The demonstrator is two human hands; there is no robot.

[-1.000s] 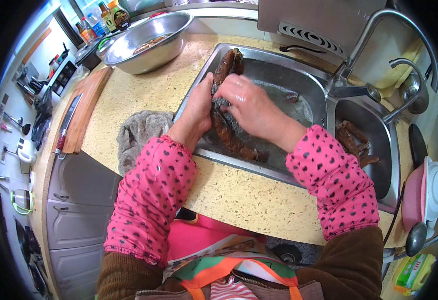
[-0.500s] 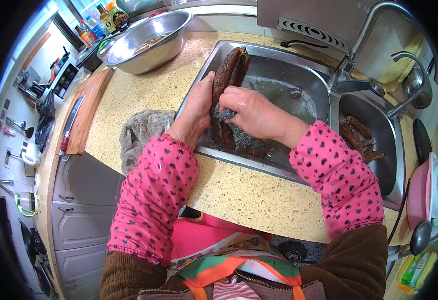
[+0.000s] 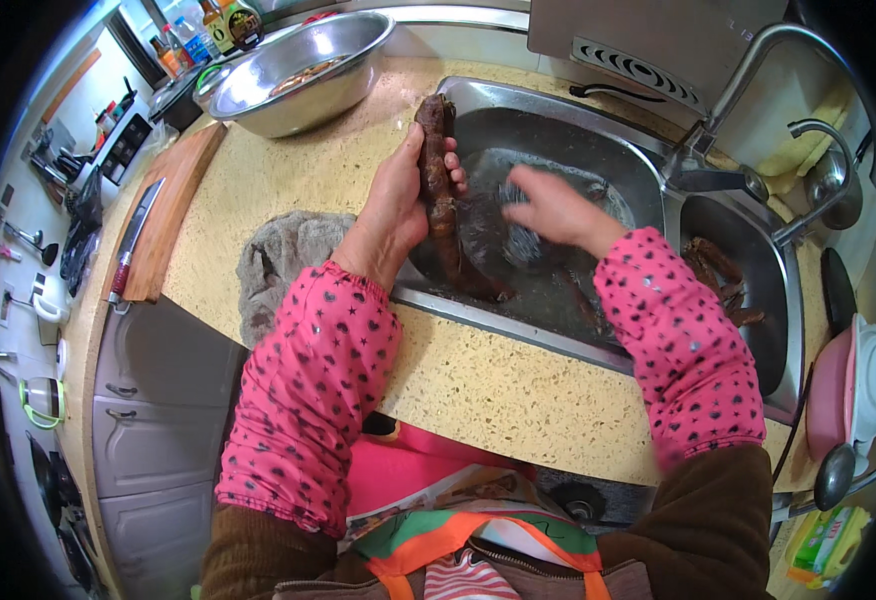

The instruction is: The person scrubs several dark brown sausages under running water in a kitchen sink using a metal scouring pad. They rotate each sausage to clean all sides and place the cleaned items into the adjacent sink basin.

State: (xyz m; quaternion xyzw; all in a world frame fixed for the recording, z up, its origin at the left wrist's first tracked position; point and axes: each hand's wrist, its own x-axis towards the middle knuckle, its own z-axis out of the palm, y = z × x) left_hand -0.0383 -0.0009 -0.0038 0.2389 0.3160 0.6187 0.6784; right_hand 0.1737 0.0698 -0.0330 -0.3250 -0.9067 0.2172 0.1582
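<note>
Upper centre of the frame, the left hand (image 3: 396, 198) has its grip around a cured sausage (image 3: 437, 165); slick casing could let it slip into the sink (image 3: 538, 125). The blurred right hand (image 3: 556, 208)'s grip I cannot tell.

Sausage (image 3: 438, 190): dark reddish brown, mottled
Sleeve covers (image 3: 308, 390): bright pink, black hearts and stars
Jacket sleeves (image 3: 708, 520): brown
Apron edge (image 3: 408, 537): green and orange
Shirt (image 3: 468, 580): pink and white stripes
Bench (image 3: 498, 400): pale yellow, brown speckles
Cloth (image 3: 283, 265): grey-brown
Sink (image 3: 518, 330): silver-grey
Basin (image 3: 328, 105): silver
Chopping board (image 3: 183, 215): orange-brown, wood grain
Knife handle (image 3: 120, 280): dark red
Cupboard doors (image 3: 163, 445): pale greyish lilac
</note>
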